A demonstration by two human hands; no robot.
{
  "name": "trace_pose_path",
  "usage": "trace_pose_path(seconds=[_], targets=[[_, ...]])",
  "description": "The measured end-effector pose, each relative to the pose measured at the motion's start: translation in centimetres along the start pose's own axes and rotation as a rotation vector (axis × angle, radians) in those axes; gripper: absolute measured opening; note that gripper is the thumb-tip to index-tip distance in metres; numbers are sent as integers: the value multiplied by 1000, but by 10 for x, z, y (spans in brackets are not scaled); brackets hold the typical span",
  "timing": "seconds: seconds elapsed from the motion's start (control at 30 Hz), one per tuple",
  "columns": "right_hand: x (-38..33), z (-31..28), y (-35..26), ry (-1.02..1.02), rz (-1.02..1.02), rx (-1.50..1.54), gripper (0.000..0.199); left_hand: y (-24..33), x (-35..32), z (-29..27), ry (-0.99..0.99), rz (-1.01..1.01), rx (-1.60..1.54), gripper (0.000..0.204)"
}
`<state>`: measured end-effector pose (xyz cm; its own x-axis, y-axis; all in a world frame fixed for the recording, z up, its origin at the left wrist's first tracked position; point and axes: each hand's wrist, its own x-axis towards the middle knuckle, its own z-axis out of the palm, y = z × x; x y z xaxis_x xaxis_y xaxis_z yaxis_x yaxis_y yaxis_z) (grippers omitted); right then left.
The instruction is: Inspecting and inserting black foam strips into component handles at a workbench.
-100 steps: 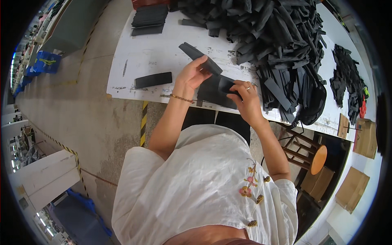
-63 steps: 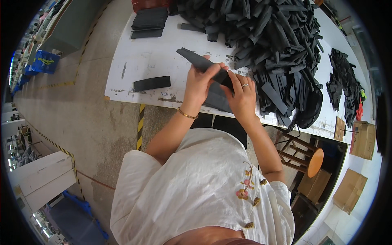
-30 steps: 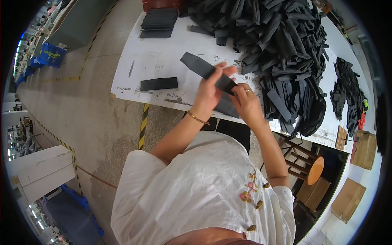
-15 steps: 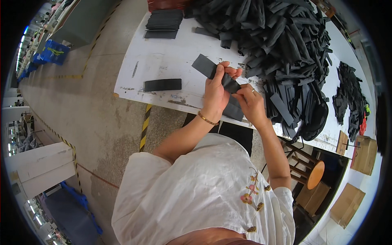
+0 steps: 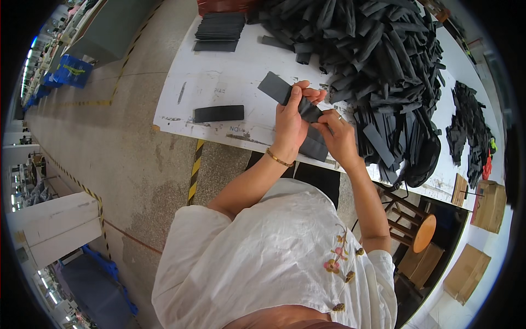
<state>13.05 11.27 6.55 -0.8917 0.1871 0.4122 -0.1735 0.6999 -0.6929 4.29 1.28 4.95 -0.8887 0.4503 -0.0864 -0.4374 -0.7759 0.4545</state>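
- My left hand (image 5: pixel 293 118) grips a dark strip (image 5: pixel 274 88) between thumb and fingers; my right hand (image 5: pixel 341 138) pinches its 4 o'clock end.
- I judge the step in hand to be working that end; the next move calls for a steady left grip and light right fingertips.
- Count, clockwise around my hands: one heap (image 5: pixel 356 49) at 1 o'clock, too tangled to number; dark material (image 5: pixel 314 146) at 6, layers unclear; one lone strip (image 5: pixel 219 113) at 9; one stack (image 5: pixel 220 30) between 10 and 11, layers uncountable.
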Motion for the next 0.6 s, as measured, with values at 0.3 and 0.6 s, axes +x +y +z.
trace_pose_path(seconds=[0.3, 0.6], targets=[[3, -1, 3, -10, -48, -17, 14, 3, 0, 2, -27, 5, 35, 32], [1, 14, -7, 112, 451, 669, 14, 14, 7, 9, -117, 39, 53, 33]])
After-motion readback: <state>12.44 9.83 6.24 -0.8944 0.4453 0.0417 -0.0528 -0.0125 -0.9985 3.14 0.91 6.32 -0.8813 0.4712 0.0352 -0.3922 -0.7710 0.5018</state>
